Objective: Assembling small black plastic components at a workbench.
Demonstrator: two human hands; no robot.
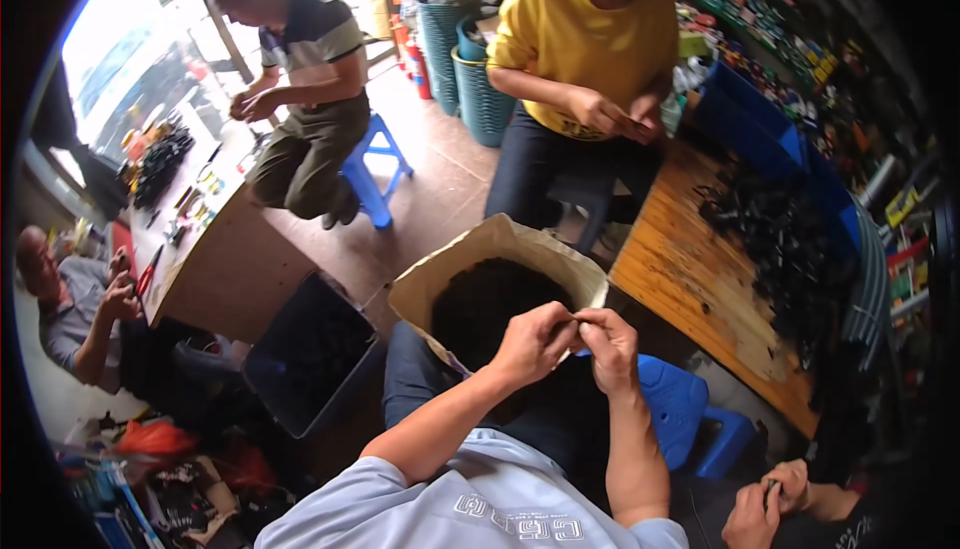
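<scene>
My left hand (537, 343) and my right hand (609, 346) meet over the near right rim of an open paper-like sack (412, 294). Both are closed, with thumbs and fingertips pinched together around a small dark piece too hidden to name. Below and beyond my hands, the sack holds a mass of dark material (490, 294), its separate pieces not distinct. The sack stands between my knees.
A wooden table (690, 279) on the right bears a heap of black parts (775, 249) and blue bins (745, 114). Left of me sits a dark tub (310, 354); a blue stool (672, 404) is at my right. Several people sit around, handling small things.
</scene>
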